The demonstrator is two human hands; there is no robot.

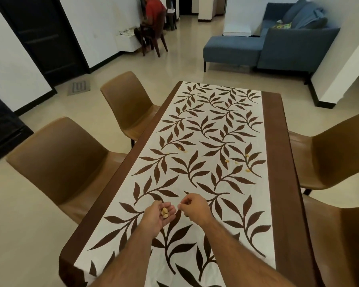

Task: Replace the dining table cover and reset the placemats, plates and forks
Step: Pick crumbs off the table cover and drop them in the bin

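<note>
I see the cover [203,154] spread along the table [275,162], white with a brown leaf print and a plain brown band down each long side. It lies flat and reaches the near end, where it drops over the edge.

My left hand [161,214] hovers palm up over the near part of the cover, fingers cupped around a small heap of pale shells [164,212] (nutshells or seeds, I cannot tell which). My right hand [194,205] hangs just beside it, apart from it, fingers curled in with the fingertips pinched together toward the left palm. Whether a shell sits between those fingertips I cannot tell; the pinch hides it. Both forearms come in from the bottom edge.

More scraps [236,162] lie scattered on the cover farther out: two near the middle and a loose group toward the right side, well apart from the hands.

Four tan chairs stand around the table, two on the left [60,160] and two on the right [336,154], all drawn close to the edges. Beyond the far end is pale floor, then a blue sofa [278,42] at the upper right and a dark door [42,36] at the upper left. Another person [152,15] in a red top sits on a wooden chair against the far wall.
</note>
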